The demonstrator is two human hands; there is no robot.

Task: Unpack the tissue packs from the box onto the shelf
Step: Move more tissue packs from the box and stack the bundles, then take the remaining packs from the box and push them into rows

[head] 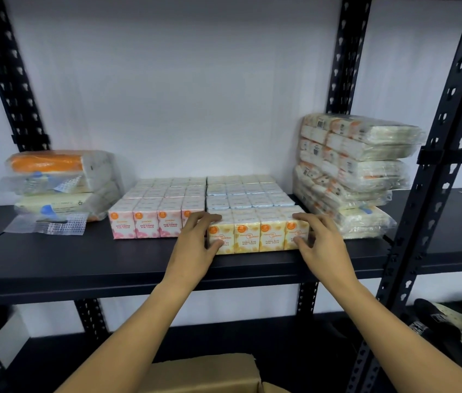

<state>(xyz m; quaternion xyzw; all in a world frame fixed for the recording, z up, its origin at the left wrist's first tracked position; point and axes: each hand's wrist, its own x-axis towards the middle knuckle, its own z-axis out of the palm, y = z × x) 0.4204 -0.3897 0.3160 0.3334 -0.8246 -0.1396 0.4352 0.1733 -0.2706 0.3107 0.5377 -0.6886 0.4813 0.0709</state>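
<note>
left hand (195, 245) grips left end of yellow tissue pack row (255, 236) | right hand (320, 242) grips right end, fingers curled | row on shelf (82, 268) near edge | box (210, 375) below

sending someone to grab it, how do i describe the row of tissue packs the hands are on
Go to the black shelf and look between the two tall wrapped stacks at its ends. At the front edge, right of the pink packs, sits the yellow row, held by the left hand and right hand. It alone has yellow wrappers marked floral bliss.
</note>
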